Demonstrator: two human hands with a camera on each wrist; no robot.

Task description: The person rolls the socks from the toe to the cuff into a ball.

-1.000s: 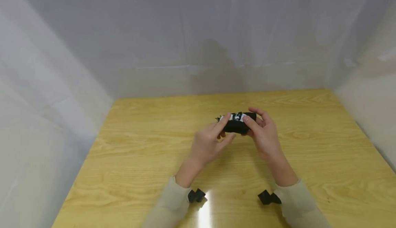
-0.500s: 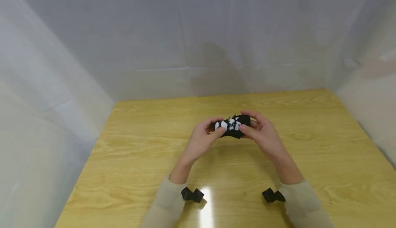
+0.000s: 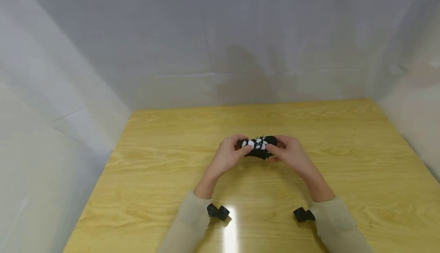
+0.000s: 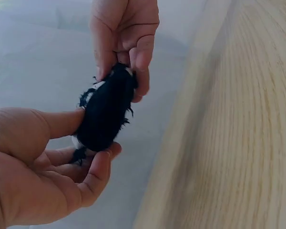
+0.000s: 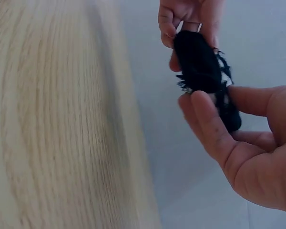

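Since a second ago we have brought both hands a little lower and closer to us over the counter (image 3: 144, 176), and our left hand (image 3: 227, 157), which was only reaching for the near end of the bundle, now has hold of it.

We hold a small black and white cloth bundle (image 3: 258, 147) between our two hands, raised just above the middle of the wooden counter. Its long axis runs left to right across our view, roughly level, one end pointing at each palm. Our left grip is curled round the left end, thumb on top and fingers beneath, as the left wrist view shows. Our right hand (image 3: 290, 154) pinches the right end in the same way, thumb over and fingers under. Both grips are closed on the cloth, neither slack.

From above we see white patches broken by black on the bundle's upper face; from the wrist views (image 4: 105, 114) it reads almost wholly black, with frayed threads standing out along its edges. We can read no label, brand or writing on it.

Cream sleeves cover our forearms, and a black strap (image 3: 217, 211) sits at the left wrist, with another black strap (image 3: 303, 215) at the right. Pale sheeting (image 3: 220, 47) walls the counter on three sides.
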